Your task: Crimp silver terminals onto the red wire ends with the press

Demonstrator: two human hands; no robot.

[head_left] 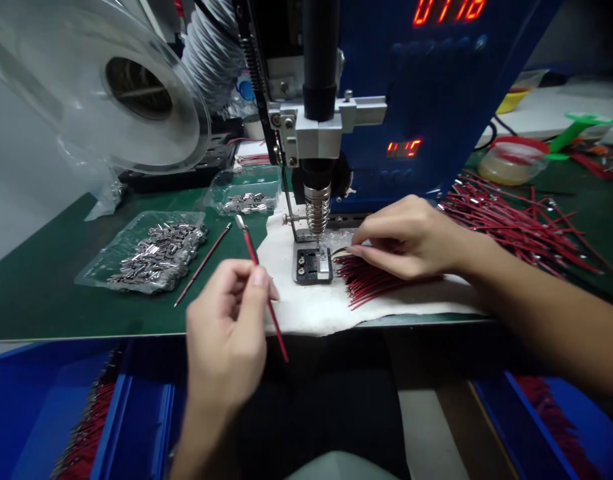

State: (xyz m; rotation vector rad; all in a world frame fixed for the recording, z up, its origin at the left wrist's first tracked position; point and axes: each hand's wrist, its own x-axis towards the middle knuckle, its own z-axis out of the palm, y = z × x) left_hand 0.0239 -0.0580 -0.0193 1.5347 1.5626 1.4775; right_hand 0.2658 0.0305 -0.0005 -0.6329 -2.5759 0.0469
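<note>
My left hand (231,320) pinches a red wire (277,327) between thumb and fingers, its metal terminal end slanting up and away. My right hand (411,237) is closed at the fingertips over a bundle of red wires (369,283), just right of a small black fixture block (306,267). A thin dark wire end (340,252) shows at those fingertips; the rest of it is hidden. Directly above the block hangs the machine's spring-wrapped tip (317,207).
Trays of metal terminals (161,253) (249,202) lie at left, beside a single red wire (203,263). A clear reel (186,113) overhangs them. At right are a heap of red wires (511,223) and a round tub (513,163). Blue bins (31,407) sit below the table edge.
</note>
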